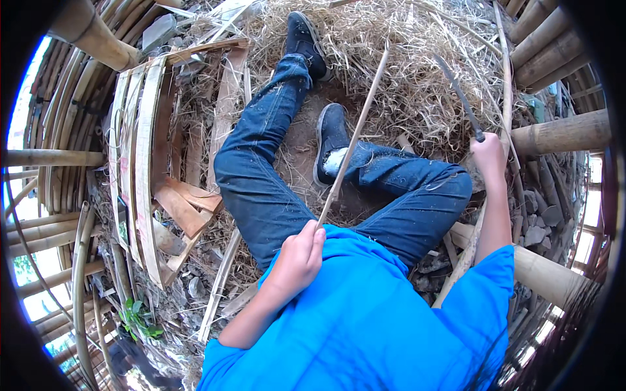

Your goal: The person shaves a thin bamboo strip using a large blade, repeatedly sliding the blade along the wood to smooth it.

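My left hand [298, 259] is closed round the near end of a long, thin bamboo strip [355, 133] at my lap. The strip slants up and away between my legs, its far tip over the shavings. Off to the right, my right hand [489, 156] grips the dark handle of a long-bladed knife [458, 90]. Its blade points away and a little to the left, apart from the strip. Pale curled shavings [385, 58] are heaped beyond my feet and under the knife. My legs in blue jeans [270, 186] are bent on the ground.
On the left stands a wooden slatted crate [147, 156] with wood pieces in it. Bamboo poles [561, 133] form walls on both sides. A thick bamboo pole [548, 270] lies behind my right elbow. Rubble [536, 228] lies at right, a small green plant [137, 319] at lower left.
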`<state>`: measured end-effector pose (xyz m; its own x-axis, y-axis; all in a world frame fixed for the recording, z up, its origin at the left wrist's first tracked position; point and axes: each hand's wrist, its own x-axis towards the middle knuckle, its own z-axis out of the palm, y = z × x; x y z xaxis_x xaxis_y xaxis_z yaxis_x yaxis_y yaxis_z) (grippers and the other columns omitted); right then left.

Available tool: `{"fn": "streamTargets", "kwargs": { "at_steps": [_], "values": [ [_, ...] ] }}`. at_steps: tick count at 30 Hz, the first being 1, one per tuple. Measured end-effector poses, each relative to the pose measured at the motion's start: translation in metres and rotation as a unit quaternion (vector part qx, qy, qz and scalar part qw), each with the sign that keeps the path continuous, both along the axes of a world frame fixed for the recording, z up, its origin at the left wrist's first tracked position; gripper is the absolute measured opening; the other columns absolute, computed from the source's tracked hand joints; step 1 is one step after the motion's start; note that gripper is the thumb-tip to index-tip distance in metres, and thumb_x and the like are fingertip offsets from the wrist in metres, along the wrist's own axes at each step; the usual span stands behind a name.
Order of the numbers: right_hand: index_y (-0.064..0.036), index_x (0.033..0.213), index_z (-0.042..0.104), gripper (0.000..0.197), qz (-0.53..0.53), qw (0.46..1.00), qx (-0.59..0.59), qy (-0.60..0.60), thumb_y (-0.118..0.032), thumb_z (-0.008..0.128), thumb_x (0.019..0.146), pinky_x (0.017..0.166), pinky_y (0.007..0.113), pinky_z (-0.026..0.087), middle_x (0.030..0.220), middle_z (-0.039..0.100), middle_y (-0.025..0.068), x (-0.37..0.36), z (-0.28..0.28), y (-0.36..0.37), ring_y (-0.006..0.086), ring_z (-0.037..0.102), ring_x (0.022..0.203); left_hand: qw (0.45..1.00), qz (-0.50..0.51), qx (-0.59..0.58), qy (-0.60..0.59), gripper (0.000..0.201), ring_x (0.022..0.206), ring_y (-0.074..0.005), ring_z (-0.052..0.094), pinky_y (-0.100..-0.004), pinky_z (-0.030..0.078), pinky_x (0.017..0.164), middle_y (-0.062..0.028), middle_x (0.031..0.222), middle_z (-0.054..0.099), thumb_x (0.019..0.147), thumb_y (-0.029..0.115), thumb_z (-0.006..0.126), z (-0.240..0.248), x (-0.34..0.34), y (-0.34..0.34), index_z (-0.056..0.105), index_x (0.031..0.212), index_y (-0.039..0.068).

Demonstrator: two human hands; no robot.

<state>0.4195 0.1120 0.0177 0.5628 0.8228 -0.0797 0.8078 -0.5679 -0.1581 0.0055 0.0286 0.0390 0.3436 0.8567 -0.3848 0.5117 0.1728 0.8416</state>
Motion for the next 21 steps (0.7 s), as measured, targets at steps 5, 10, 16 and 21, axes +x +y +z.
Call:
{"fn": "streamTargets", "kwargs": {
  "at_steps": [5, 10, 16, 21],
  "values": [
    [-0.0037, 0.080, 0.069, 0.024, 0.084, 0.982, 0.061, 0.159, -0.026, 0.061, 0.075, 0.070, 0.042, 0.051, 0.075, 0.065, 0.0202, -0.109, 0.035, 0.000, 0.0374, 0.065, 0.076, 0.989, 0.038, -0.104, -0.102, 0.027, 0.053, -0.0143, 0.041, -0.0341, 0.035, 0.049, -0.0078, 0.057, 0.044, 0.100, 0.018, 0.040, -0.010, -0.007, 0.000, 0.042, 0.079, 0.001],
    [-0.0039, 0.074, 0.069, 0.019, 0.251, 0.939, -0.037, 0.233, -0.022, 0.064, 0.069, 0.074, 0.043, 0.052, 0.075, 0.065, 0.0198, -0.172, 0.034, -0.014, 0.0369, 0.064, 0.076, 0.989, 0.031, -0.107, -0.097, 0.024, 0.053, -0.0094, 0.041, -0.0268, 0.034, 0.048, -0.0022, 0.059, 0.044, 0.100, 0.018, 0.039, -0.009, -0.003, 0.001, 0.047, 0.082, 0.003],
    [-0.0036, 0.072, 0.068, 0.018, 0.353, 0.912, -0.121, 0.170, -0.020, 0.062, 0.067, 0.074, 0.045, 0.052, 0.077, 0.065, 0.0203, -0.171, -0.014, -0.009, 0.0375, 0.064, 0.078, 0.999, -0.029, 0.001, 0.038, 0.021, 0.052, -0.0411, 0.052, -0.0457, 0.036, 0.049, -0.0234, 0.056, 0.048, 0.097, 0.014, 0.042, 0.009, 0.015, -0.007, 0.044, 0.084, -0.002],
    [-0.0027, 0.079, 0.069, 0.022, 0.311, 0.930, -0.177, 0.085, -0.019, 0.062, 0.066, 0.076, 0.045, 0.053, 0.082, 0.066, 0.0221, -0.151, -0.034, 0.010, 0.0375, 0.065, 0.081, 0.998, -0.039, -0.008, 0.040, 0.018, 0.053, -0.0426, 0.054, -0.0491, 0.037, 0.047, -0.0238, 0.057, 0.051, 0.096, 0.014, 0.044, 0.005, 0.018, -0.018, 0.043, 0.086, -0.001]
  ]
}}
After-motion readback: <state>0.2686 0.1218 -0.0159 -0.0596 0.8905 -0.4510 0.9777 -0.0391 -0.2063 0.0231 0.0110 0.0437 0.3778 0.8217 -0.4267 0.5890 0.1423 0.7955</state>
